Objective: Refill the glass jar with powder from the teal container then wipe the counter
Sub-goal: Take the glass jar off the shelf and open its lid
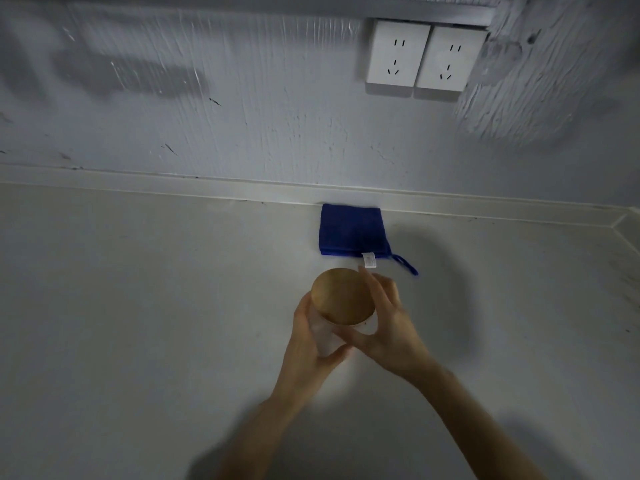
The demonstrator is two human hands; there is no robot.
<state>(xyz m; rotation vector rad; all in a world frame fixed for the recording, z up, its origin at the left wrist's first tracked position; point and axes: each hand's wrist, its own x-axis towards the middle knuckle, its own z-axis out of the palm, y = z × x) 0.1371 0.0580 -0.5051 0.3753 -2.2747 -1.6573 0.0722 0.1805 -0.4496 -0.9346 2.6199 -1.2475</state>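
Observation:
A clear glass jar [325, 336] with a round wooden lid [342, 295] stands on the pale counter [138, 306] in the middle of the view. My left hand [313, 344] grips the jar's glass body from the left. My right hand [388, 327] holds the lid, fingers curled round its right rim and thumb at its near edge. A folded blue cloth [351, 230] with a white tag and a loop lies just behind the jar, against the back ledge. No teal container is in view.
The wall rises behind the counter's raised back ledge [173, 183]. Two white wall sockets [426, 58] sit high on the right. The counter turns a corner at the far right [623, 230].

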